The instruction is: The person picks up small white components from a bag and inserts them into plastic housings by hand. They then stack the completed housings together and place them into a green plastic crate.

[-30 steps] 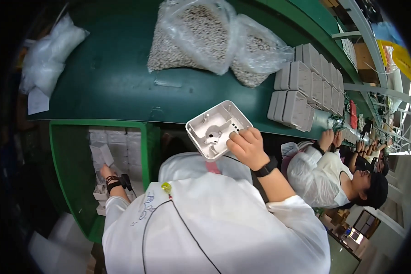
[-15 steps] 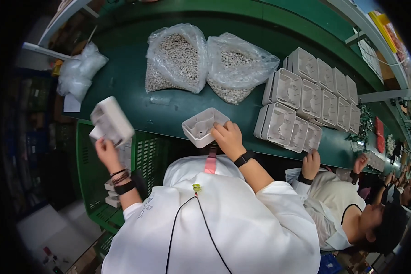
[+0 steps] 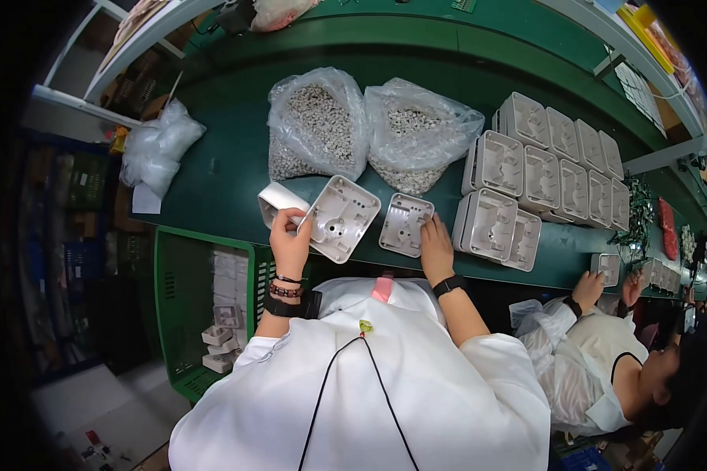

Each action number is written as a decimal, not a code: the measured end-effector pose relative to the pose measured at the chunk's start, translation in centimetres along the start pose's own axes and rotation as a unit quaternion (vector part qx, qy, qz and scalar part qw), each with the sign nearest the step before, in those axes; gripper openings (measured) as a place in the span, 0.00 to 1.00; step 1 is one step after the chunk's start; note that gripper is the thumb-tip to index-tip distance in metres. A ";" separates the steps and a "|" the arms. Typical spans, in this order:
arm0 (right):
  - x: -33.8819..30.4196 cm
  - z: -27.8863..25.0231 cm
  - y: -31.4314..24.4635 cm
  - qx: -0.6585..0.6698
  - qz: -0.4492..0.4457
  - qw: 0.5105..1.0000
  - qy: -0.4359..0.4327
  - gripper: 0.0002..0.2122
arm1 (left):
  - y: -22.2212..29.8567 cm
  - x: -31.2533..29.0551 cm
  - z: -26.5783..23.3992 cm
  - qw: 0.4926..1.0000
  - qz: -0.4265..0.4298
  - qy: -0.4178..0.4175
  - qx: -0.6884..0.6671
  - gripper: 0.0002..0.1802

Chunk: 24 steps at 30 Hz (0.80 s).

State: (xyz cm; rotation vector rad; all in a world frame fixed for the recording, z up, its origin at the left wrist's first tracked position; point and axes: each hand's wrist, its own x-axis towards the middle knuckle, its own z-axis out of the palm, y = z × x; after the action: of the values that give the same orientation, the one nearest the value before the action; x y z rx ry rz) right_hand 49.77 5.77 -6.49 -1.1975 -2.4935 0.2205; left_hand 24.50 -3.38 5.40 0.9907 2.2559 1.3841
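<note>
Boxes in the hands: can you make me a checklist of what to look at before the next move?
1. Left hand free: not ok, it grips two boxes.
2. Right hand on its own box: ok, its fingers are at the right edge.
3. That box open side up: ok, you can see inside it.
4. Both bags open: ok, the little bits show at the top.
5. Space between the right hand and the stacks: cannot tell, they look very close.
6. No cracks in the boxes: cannot tell, that's too small to see.
</note>
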 end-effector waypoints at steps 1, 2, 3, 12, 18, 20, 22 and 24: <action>0.6 -1.1 -0.7 -0.032 -0.001 0.999 -0.007 0.14 | -0.1 0.5 -0.1 0.999 -0.026 -0.006 -0.043 0.07; 1.2 -2.3 -1.4 -0.063 -0.003 0.998 -0.015 0.15 | -0.3 0.8 -0.3 0.995 -0.051 -0.012 -0.086 0.07; 1.9 -3.5 -2.2 -0.095 -0.005 0.995 -0.022 0.15 | -0.6 0.9 -0.5 0.995 -0.051 -0.011 -0.088 0.07; 8.9 -1.7 -9.0 0.372 0.082 0.918 -0.113 0.15 | -1.9 2.8 -1.2 0.994 0.038 -0.100 -0.002 0.08; 11.5 0.8 -9.3 0.098 0.017 0.974 -0.204 0.11 | -3.7 5.1 -4.1 0.995 0.014 -0.098 -0.030 0.10; 11.6 1.2 -9.2 0.070 -0.011 0.977 -0.200 0.11 | -2.9 4.6 -5.1 0.995 0.037 -0.090 0.013 0.11; 12.2 1.8 -8.9 0.021 -0.056 0.983 -0.175 0.10 | -2.1 4.6 -5.8 0.987 0.095 -0.083 0.104 0.12; 12.5 2.3 -8.3 0.005 -0.057 0.983 -0.172 0.11 | -2.3 4.5 -6.4 0.972 0.160 -0.085 0.152 0.12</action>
State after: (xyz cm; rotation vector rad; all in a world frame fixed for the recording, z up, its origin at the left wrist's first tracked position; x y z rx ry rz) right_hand 35.71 10.28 -2.99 -1.0826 -2.8411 0.4426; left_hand 16.63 -5.09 6.91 1.5686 2.2917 1.0281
